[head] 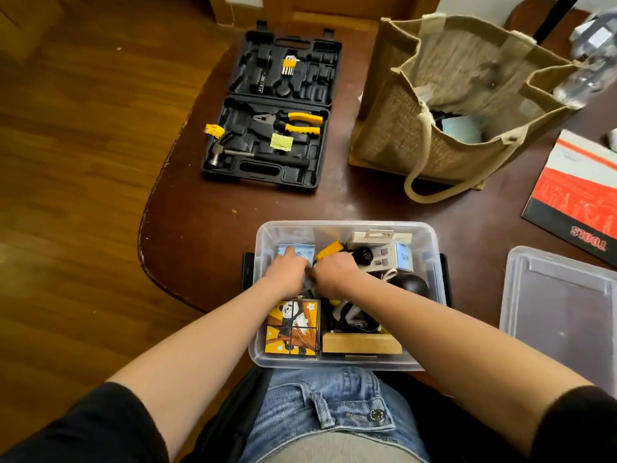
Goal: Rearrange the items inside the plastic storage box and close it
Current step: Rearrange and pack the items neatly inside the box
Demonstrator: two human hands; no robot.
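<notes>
The clear plastic storage box (pixel 347 226) stands open at the table's near edge, in front of my lap. My left hand (pixel 287 273) reaches into its far left part, fingers curled over a light blue packet (pixel 297 252). Close beside it, my right hand (pixel 334 271) is knuckles up with fingers curled down by a yellow-and-black tool (pixel 329 248); what they hold is hidden. A panda picture cube (pixel 292 326), a flat brown box (pixel 361 343), white and black cables (pixel 349 315), a black rounded object (pixel 411 285) and a white carton (pixel 384 255) fill the box. Its clear lid (pixel 561 315) lies to the right.
On the dark brown table (pixel 207 235), an open black tool case (pixel 270 108) with pliers and a hammer lies at the back. A jute bag (pixel 444 105) stands at the back right, and a red-and-black booklet (pixel 577 198) lies at the right. Wooden floor is to the left.
</notes>
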